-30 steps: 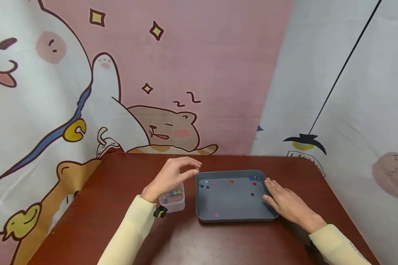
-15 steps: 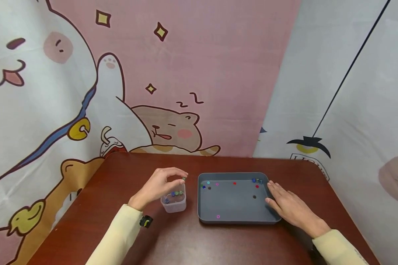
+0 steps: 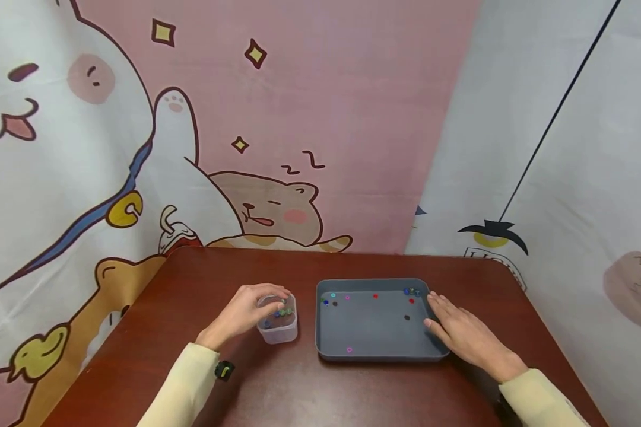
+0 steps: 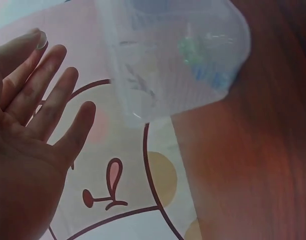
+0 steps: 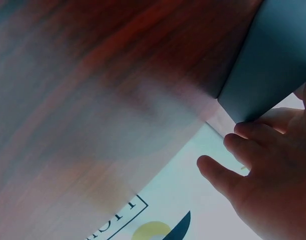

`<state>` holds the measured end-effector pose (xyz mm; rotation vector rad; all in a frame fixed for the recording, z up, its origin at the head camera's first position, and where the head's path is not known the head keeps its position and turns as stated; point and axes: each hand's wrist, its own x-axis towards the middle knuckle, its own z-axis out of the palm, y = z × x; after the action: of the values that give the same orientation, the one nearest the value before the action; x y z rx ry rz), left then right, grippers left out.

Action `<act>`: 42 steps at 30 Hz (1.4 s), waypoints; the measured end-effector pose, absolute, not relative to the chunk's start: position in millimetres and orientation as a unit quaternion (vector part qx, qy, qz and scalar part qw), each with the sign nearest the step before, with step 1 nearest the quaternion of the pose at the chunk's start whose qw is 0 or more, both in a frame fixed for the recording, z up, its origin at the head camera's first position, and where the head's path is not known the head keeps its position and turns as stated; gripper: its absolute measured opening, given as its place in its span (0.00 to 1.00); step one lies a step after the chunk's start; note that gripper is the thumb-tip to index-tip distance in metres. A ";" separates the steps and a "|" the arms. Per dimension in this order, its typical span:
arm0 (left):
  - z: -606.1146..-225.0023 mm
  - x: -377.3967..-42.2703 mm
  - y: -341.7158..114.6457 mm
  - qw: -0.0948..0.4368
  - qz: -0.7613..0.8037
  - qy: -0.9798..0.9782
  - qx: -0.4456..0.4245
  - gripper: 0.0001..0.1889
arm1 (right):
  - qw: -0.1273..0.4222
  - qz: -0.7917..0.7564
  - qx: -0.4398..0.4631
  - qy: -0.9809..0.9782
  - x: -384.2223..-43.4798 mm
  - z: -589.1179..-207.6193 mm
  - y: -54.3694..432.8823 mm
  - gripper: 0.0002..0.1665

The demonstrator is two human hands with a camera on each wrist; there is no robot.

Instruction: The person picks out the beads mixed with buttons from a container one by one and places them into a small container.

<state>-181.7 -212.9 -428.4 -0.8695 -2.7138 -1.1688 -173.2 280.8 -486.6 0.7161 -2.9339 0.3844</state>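
Observation:
My left hand (image 3: 244,310) is over a small clear plastic box (image 3: 280,337), pinching a green marble (image 3: 283,300) between thumb and index fingertip. Inside the box lie several blue and green marbles (image 3: 289,311). In the left wrist view the other fingers (image 4: 82,127) spread beside the box wall (image 4: 142,95), and the pinched marble is hidden. My right hand (image 3: 467,332) rests against the right rim of a grey tray (image 3: 379,357) with its fingers extended. Several blue and dark marbles (image 3: 412,291) sit together in the tray's far right corner.
Small flat rings and dots lie scattered in the tray, among them a red one (image 3: 375,296), a magenta ring (image 3: 349,350) and a brown one (image 3: 407,317). Box and tray stand apart on a brown table (image 3: 299,391). A cartoon-printed cloth (image 3: 352,118) hangs behind.
My left hand has moved left and down with the green marble, from beside the tray's far left corner to over the clear box. The right hand has stayed at the tray rim.

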 end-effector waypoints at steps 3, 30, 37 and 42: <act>-433.4 -180.4 -215.9 0.032 -0.370 -0.888 -0.272 0.13 | 0.047 0.126 0.237 -0.962 -174.8 -486.5 280.6 0.39; -462.3 -175.5 -221.8 0.067 -0.347 -0.900 -0.256 0.15 | 0.027 0.137 0.223 -0.965 -169.8 -489.6 281.6 0.39; -453.2 -173.5 -210.4 0.099 -0.370 -0.890 -0.246 0.15 | 0.029 0.142 0.222 -0.964 -170.4 -489.2 282.6 0.40; -437.5 -171.2 -188.0 0.097 -0.392 -0.881 -0.245 0.15 | 0.029 0.139 0.218 -0.966 -172.8 -487.6 282.0 0.40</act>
<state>-171.2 -188.0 -437.5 -0.7268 -2.6103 -1.1598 -172.8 282.0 -487.6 0.6711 -2.9784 0.4277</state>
